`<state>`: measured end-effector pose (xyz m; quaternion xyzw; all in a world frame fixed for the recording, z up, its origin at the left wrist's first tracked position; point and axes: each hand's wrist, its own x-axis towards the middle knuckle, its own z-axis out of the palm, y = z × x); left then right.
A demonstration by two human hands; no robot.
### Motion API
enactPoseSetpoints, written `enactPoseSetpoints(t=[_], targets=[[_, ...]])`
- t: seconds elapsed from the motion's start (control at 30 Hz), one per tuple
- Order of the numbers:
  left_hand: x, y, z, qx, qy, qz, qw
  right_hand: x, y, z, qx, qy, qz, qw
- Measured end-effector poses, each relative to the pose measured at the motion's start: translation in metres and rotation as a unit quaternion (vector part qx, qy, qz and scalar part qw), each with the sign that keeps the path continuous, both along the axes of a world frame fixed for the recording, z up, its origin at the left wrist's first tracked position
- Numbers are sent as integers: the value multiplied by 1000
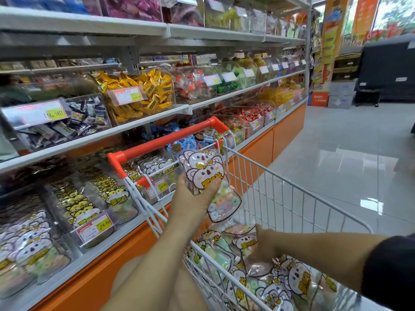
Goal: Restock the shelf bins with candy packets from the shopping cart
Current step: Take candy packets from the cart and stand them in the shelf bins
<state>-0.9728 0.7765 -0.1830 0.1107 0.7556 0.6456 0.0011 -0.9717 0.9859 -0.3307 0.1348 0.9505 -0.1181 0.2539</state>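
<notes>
Our left hand [193, 198] grips a small stack [207, 173] of packets, thumb pressed across the front and fingers curled behind. It holds them above the handle end of the cart [292, 189]. Our right hand [262, 245] is down inside the cart, fingers buried among the pile [283, 281] of packets there. Its back faces us, so we cannot tell whether it has closed on one or is only touching it.

We judge the step to be gathering: one handful is ready and a further packet is being sought. Next the stack must travel left of the cart, past the handle [166, 140], and drop into the bin [29, 248] whose koala print matches, not the yellow-printed bin [89, 207] that stands nearer the cart. The slick film may let packets slide out of a loose grip.

The packets are glossy clear pouches, die-cut at the top into a round koala head, with pastel ring sweets showing through the lower half. They look light and crinkly. The cart is white wire mesh with a smooth red plastic handle. The bins are curved clear plastic with flat price tags [95, 227] on their fronts. To the right of the cart is the floor [336, 131] of pale polished tile.
</notes>
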Motion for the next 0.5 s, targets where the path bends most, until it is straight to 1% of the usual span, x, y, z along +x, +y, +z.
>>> enactPoseSetpoints(t=[0.1,0.13,0.2,0.27,0.37,0.43,0.5], targets=[[-2,-2,-2,-13,10,-1,1000,2,-15,-2,42,-26,28,998],[-2,-2,-3,-15,10,0,1000,3,-20,1,43,-33,34,998],[-3,-3,-4,-12,6,4,1000,3,-23,3,18,-14,18,1000],[-3,-2,-4,-11,3,3,1000,-2,-22,10,-49,22,-6,999],[-3,-2,-4,2,-1,2,1000,-15,-10,37,-162,87,-24,983],[1,-4,-2,9,5,-2,1000,-15,-4,69,-239,125,-42,962],[5,-7,3,28,13,-5,1000,-8,2,102,-323,194,-38,925]])
